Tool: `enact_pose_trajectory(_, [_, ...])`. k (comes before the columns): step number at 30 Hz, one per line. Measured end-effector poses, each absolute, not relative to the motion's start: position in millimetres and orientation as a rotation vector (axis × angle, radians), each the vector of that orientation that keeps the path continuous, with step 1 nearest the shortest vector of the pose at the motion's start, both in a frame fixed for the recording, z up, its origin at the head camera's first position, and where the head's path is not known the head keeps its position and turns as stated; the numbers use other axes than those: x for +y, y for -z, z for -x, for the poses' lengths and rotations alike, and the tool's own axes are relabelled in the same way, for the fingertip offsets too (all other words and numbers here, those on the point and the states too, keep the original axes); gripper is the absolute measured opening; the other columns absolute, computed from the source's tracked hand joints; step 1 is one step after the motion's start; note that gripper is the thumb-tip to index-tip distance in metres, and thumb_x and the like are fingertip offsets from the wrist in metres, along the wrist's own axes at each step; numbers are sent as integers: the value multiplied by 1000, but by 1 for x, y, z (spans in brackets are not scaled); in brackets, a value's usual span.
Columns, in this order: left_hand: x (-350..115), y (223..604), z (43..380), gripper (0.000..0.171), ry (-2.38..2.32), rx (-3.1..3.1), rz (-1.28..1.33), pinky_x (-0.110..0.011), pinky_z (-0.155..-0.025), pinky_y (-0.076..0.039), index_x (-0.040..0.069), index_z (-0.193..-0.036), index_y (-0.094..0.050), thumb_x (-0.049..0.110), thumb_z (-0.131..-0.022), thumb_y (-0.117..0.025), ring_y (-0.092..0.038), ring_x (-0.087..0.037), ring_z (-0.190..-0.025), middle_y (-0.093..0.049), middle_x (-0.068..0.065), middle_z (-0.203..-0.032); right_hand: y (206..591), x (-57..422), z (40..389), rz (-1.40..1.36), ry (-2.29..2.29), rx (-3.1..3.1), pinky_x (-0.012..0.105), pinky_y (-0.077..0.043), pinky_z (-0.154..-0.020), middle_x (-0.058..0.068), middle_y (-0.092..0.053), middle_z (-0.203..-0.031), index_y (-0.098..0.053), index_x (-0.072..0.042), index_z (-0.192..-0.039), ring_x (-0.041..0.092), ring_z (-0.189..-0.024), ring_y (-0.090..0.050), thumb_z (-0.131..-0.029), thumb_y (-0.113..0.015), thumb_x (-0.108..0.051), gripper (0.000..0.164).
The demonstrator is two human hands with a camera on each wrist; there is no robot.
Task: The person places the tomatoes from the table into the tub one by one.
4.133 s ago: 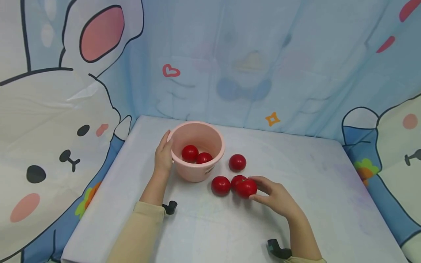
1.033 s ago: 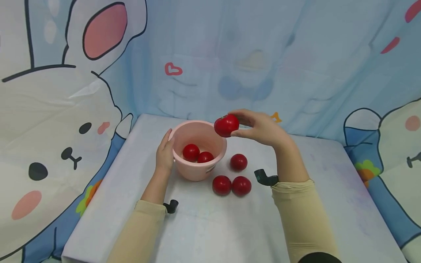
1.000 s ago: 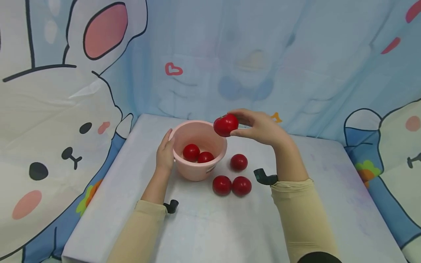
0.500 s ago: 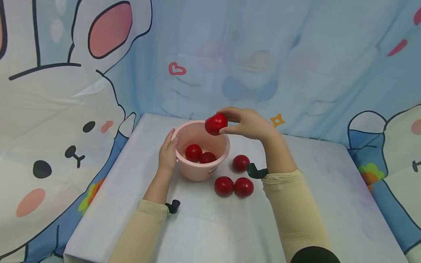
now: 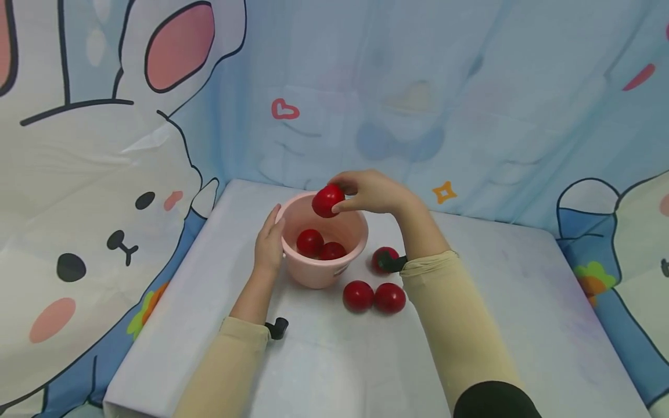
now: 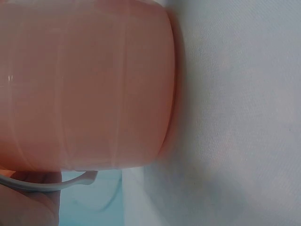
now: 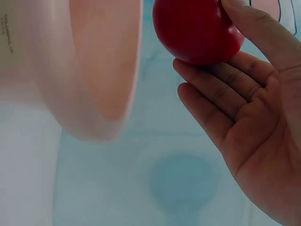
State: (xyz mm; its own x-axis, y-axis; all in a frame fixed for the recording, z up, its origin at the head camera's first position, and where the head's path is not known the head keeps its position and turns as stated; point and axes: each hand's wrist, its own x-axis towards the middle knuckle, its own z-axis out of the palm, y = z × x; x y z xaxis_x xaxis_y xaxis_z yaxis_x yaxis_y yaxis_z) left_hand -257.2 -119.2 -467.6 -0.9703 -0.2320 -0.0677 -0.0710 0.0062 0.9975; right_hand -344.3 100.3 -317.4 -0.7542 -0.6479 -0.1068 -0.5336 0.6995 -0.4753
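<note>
My right hand point(image 5: 373, 191) pinches a red tomato point(image 5: 327, 200) between thumb and fingers, above the back of the pink bucket point(image 5: 319, 270). In the right wrist view the tomato point(image 7: 193, 33) is apart from the bucket's rim point(image 7: 96, 127), with the lower fingers stretched beneath it. My left hand point(image 5: 268, 247) holds the bucket's left side at the rim. Part of that hand point(image 6: 28, 207) shows beside the bucket's pale handle point(image 6: 47, 186) in the left wrist view; its fingertips are hidden there. Inside the bucket lie two tomatoes, one point(image 5: 310, 242) left of the other point(image 5: 332, 251).
Right of the bucket, a tomato point(image 5: 380, 258) is partly covered by the right wrist's black camera mount point(image 5: 393, 264). Two more tomatoes, one point(image 5: 358, 296) touching the other point(image 5: 389, 298), lie nearer on the white table point(image 5: 324, 366). A printed blue curtain point(image 5: 324, 145) hangs behind.
My right hand has lifted a tomato from the group on the table and carried it left, over the bucket's opening. The left hand keeps its place on the bucket. The view has shifted slightly.
</note>
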Motion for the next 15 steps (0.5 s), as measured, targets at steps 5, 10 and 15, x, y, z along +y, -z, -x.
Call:
enact_pose_trajectory(5, [-117, 467, 256, 46, 2109, -2141, -323, -47, -121, -29, 52, -148, -33, 50, -101, -34, -24, -11, -151, -33, 20, -158, 324, 90, 352, 926, 539, 2625, 41, -53, -95, -6, -66, -118, -60, -26, -130, 17, -112, -60, -84, -75, -42, 51])
enact_pose_trajectory(10, [-116, 468, 256, 46, 2111, -2138, -322, -47, -120, -30, 52, -147, -34, 51, -101, -34, -25, -12, -151, -33, 20, -158, 332, 77, 357, 885, 489, 2588, 38, -56, -90, -4, -66, -114, -61, -24, -129, 17, -108, -60, -82, -77, -39, 52])
enact_pose_trajectory(15, [-116, 467, 255, 46, 2117, -2149, -335, -47, -121, -30, 52, -146, -35, 51, -101, -35, -25, -12, -151, -34, 20, -157, 339, 64, 362, 872, 428, 2572, 37, -55, -91, -4, -66, -112, -63, -23, -126, 18, -107, -59, -83, -76, -39, 48])
